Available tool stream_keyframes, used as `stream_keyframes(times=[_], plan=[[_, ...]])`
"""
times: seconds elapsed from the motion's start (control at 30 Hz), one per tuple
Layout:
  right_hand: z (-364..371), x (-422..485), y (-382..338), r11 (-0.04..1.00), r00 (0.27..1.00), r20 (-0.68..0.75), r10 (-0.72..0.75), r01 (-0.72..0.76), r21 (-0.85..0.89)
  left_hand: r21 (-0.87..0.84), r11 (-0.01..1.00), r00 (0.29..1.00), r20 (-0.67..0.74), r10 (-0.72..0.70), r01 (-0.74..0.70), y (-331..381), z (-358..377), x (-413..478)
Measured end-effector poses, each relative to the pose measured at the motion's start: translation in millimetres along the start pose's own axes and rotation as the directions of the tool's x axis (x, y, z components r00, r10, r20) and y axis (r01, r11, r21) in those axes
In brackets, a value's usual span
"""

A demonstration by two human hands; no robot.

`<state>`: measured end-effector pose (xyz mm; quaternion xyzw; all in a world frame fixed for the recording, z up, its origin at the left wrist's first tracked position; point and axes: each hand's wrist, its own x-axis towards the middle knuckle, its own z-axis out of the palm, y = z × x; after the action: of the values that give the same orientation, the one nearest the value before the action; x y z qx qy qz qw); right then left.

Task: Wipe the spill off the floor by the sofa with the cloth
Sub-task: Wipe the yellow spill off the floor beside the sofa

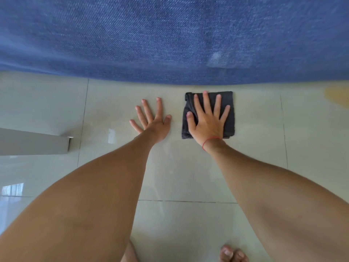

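A dark grey folded cloth (229,118) lies on the pale tiled floor (188,176), just in front of the blue sofa (170,35). My right hand (207,120) presses flat on the cloth with its fingers spread, and a red thread circles the wrist. My left hand (153,120) rests palm down on the bare tile to the left of the cloth, fingers apart and holding nothing. A yellowish spill (336,95) shows on the floor at the far right edge, close to the sofa and well to the right of the cloth.
The sofa's front runs across the whole top of the view. The end of a pale grey flat piece (37,142) reaches in from the left edge. My bare toes (233,254) show at the bottom. Grout lines cross the glossy tiles.
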<state>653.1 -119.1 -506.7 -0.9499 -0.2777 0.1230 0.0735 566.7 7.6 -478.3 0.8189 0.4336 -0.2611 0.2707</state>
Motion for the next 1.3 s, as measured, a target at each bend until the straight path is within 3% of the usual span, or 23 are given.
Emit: stream_keyframes(times=[0.2,0.4,0.6,0.7,0.87,0.97,1.03,1.13,1.23,1.3], plan=[[2,-49,34,0.973,0.971,0.064,-0.229,0.230,-0.008,0.008,1.000,1.000,0.029,0.009,-0.009,-1,-4,-1],[-14,-42,89,0.991,0.991,0.015,0.131,-0.131,-0.021,0.014,1.000,1.000,0.001,0.008,-0.008,1,-3,-2],[-13,8,39,0.938,0.939,-0.009,0.345,-0.344,0.050,0.007,1.000,1.000,-0.001,0.007,-0.007,1,1,0],[-6,19,9,0.967,0.968,-0.008,0.250,-0.250,0.043,-0.012,1.000,1.000,-0.005,0.011,-0.011,1,3,1],[6,-1,-22,0.995,0.994,0.063,-0.093,0.094,-0.012,-0.088,0.996,0.999,-0.014,0.033,-0.034,-3,-1,-1],[6,-38,-5,0.977,0.973,0.105,-0.206,0.210,-0.029,-0.073,0.989,0.976,-0.185,0.112,-0.128,-21,-3,-6],[2,-58,20,0.974,0.966,0.144,-0.214,0.223,-0.049,-0.078,0.994,0.946,-0.322,0.047,-0.076,-41,-5,-13],[-10,-67,58,0.996,0.991,0.131,-0.032,0.042,-0.073,-0.125,0.982,0.933,-0.313,-0.177,0.144,-83,-9,-20],[-16,-49,69,0.985,0.978,0.118,0.170,-0.165,-0.053,-0.101,0.977,0.958,-0.204,-0.203,0.186,-114,-8,-18],[-15,-29,53,0.962,0.960,0.076,0.270,-0.271,0.002,-0.106,0.979,0.959,-0.208,-0.191,0.172,-118,-3,-14]])
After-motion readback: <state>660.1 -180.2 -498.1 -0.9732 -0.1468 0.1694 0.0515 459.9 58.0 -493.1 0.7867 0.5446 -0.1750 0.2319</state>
